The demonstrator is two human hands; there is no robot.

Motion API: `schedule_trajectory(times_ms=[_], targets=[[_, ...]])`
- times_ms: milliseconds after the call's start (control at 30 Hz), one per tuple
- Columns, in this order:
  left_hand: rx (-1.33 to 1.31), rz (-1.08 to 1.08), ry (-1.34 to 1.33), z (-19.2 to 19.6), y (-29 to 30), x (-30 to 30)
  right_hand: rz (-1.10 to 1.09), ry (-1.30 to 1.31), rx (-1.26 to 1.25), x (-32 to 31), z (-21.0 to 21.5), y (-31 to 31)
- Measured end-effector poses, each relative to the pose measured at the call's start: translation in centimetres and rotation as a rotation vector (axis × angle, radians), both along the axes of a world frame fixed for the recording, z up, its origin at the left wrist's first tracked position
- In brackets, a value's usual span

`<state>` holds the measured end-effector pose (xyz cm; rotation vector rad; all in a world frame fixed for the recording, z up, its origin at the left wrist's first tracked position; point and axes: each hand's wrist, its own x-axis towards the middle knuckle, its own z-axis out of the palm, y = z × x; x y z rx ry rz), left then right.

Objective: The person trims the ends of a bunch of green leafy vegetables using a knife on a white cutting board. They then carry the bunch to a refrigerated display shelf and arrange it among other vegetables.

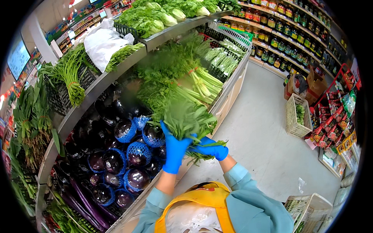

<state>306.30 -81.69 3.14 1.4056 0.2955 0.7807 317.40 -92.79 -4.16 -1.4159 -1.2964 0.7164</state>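
A bunch of long-leaved greens (188, 118) is held up in front of me, above the front edge of the produce stand. My left hand (173, 149), in a blue glove, grips its left side. On the other side my right hand (213, 148), gloved the same, closes round the lower part, with leaves poking out past the fingers. Some of the right fingers are hidden by leaves. Just beyond lie bunches of celery (200, 87) with pale stalks. Round dark eggplants (138, 153) in blue foam nets are left of my left hand.
Long purple eggplants (83, 200) lie at the near left. A metal shelf rim (89, 83) curves above, carrying lettuces (167, 17) and asparagus-like bundles (75, 81). On the right are the grey floor (256, 136), a cream crate (298, 116), another crate (311, 209) and jar shelves (287, 33).
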Motion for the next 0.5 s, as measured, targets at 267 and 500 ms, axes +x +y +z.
schedule_trajectory(times_ms=[267, 500], targets=[[-0.231, -0.185, 0.517, 1.7, 3.9, 2.9, 0.024, 0.442, -0.124, 0.7, 2.4, -0.4], [0.22, -0.237, 0.382, 0.0, 5.4, 3.5, -0.245, 0.633, -0.088, -0.7, 1.1, -0.7]])
